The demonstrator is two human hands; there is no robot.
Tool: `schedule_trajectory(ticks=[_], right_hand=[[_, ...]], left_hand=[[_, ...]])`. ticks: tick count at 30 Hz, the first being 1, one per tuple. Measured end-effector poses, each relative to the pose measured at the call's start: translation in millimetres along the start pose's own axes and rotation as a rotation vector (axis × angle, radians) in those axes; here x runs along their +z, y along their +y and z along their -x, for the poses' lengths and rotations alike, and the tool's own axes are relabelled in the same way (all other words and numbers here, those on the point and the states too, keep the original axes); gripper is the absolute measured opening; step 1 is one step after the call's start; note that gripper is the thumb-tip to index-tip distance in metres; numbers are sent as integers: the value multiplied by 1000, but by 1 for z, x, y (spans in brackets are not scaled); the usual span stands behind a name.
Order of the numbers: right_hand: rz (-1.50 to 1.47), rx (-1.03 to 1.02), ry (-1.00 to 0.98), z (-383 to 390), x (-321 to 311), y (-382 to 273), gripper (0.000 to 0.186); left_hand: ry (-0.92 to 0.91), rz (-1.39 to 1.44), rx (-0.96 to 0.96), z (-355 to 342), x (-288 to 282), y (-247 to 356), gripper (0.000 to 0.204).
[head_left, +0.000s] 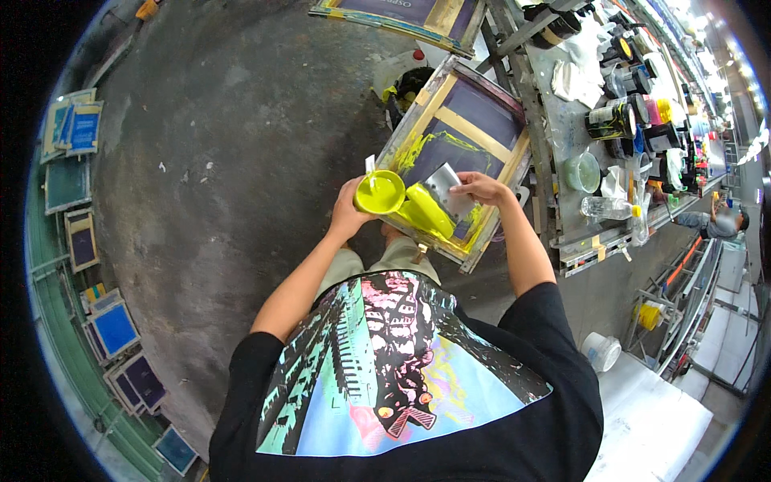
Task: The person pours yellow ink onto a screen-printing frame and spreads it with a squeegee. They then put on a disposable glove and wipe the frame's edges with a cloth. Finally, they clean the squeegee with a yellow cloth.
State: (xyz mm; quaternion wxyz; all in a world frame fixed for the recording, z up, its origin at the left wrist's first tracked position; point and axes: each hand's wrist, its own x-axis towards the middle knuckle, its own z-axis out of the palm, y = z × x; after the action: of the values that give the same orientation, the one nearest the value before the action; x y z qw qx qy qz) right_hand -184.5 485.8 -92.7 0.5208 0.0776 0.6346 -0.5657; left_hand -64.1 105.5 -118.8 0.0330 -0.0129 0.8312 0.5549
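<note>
A cup of lime-yellow ink (pixel 383 193) with a white strip standing at its rim is in my left hand (pixel 349 207), over the near left corner of a screen frame (pixel 474 124). My right hand (pixel 479 188) grips a silver metal scraper (pixel 440 185) above the mesh, whose blade rests by a thick mass of lime ink (pixel 434 217). Tan tape strips cross the dark mesh, which has yellow smears on it. The frame is tilted toward me.
A dark bucket (pixel 414 88) stands behind the frame, and another screen (pixel 405 18) lies beyond. At right, a metal bench (pixel 540 96) holds ink tubs, bottles and rags. Screens (pixel 112 325) lean along the left wall. A person (pixel 719 225) is at the far right.
</note>
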Motion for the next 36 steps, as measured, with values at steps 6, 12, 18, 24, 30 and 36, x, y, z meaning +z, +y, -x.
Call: schedule_trajectory(ticks=[6, 12, 18, 24, 30, 36], right_hand=[[94, -415, 368, 116, 57, -80, 34], [121, -761, 856, 192, 137, -89, 40], [250, -979, 1293, 202, 178, -56, 44], [261, -1176, 1401, 201, 204, -63, 50], [444, -1219, 1393, 186, 194, -59, 53], [622, -1136, 1456, 182, 196, -62, 43]], left_hand=[[-216, 58, 34, -25, 54, 7, 92], [-535, 492, -96, -40, 57, 84, 98], [-565, 793, -182, -47, 39, 134, 101], [-432, 965, -123, -50, 19, 187, 92], [-276, 897, -37, -55, 10, 210, 88], [-157, 932, -1, -54, 10, 214, 82]])
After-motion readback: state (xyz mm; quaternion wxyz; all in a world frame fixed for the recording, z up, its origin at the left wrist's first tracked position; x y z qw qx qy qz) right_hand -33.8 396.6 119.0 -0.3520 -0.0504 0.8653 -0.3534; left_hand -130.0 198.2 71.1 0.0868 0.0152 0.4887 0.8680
